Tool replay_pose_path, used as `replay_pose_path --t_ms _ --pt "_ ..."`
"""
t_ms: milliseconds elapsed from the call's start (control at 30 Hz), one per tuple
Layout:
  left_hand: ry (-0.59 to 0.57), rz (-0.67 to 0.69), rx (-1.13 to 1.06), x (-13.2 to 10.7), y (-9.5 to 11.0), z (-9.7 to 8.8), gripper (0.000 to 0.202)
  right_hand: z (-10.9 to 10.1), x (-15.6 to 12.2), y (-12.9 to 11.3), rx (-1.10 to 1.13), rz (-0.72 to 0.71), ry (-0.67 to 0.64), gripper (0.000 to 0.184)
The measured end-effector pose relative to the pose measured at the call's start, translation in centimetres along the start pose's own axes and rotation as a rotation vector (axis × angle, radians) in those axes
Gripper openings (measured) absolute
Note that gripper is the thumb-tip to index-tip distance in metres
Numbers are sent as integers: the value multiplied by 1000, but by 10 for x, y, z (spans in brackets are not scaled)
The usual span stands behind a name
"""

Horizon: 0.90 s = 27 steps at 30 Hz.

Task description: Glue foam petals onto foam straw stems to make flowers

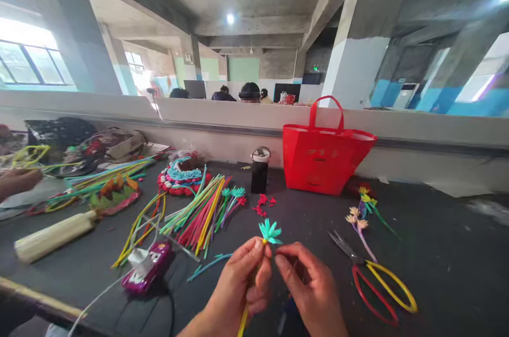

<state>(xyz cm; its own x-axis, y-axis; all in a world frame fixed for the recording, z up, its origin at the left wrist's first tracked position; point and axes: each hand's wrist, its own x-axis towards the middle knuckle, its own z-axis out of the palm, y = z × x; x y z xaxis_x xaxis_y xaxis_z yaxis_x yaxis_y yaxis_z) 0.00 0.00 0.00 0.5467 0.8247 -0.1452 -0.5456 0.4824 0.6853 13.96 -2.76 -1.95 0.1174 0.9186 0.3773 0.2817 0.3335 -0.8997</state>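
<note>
My left hand (243, 276) is closed around the yellow stem of a turquoise pipe-cleaner flower (270, 232), pinching it just under the petals. The lower end of the stem comes out below the palm. Close beside the flower's base, my right hand (312, 284) has thumb and forefinger pressed together; whatever lies between them is too small or hidden to make out. Small red pipe-cleaner pieces (260, 210) lie beyond the flower. A turquoise pipe-cleaner strip (207, 268) rests left of my hands. Scissors (360, 261) with red and yellow handles lie to the right.
Pipe cleaners (202, 215) are heaped at left centre, near a purple power strip (149, 268). Finished flowers (361, 215) lie at right. A tumbler (260, 170) and red bag (328, 162) stand by the partition. Another person's hand (18, 183) shows at far left.
</note>
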Motion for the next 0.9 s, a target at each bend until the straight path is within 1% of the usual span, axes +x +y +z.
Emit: replay_pose_path --t_ms 100,200,367,467,567,667,800,900 --pt "28 9 4 2 7 -1 21 0 9 0 -24 -8 -28 22" --pt "77 10 20 5 15 -7 23 3 16 2 -81 -56 -21 19" --pt "196 -12 73 13 26 -28 27 12 26 5 -227 -204 96 11" --pt "253 -28 100 17 31 -40 29 21 36 4 -300 -296 119 15" --pt "263 -64 95 21 36 -48 31 31 50 3 -330 -343 87 16" --pt "259 -74 81 23 46 -52 30 39 60 2 -341 -311 57 16" --pt "256 -84 146 19 59 -53 29 41 66 -3 -343 -271 66 17" --pt "252 -72 239 13 63 -52 29 40 66 -9 -359 -338 63 22"
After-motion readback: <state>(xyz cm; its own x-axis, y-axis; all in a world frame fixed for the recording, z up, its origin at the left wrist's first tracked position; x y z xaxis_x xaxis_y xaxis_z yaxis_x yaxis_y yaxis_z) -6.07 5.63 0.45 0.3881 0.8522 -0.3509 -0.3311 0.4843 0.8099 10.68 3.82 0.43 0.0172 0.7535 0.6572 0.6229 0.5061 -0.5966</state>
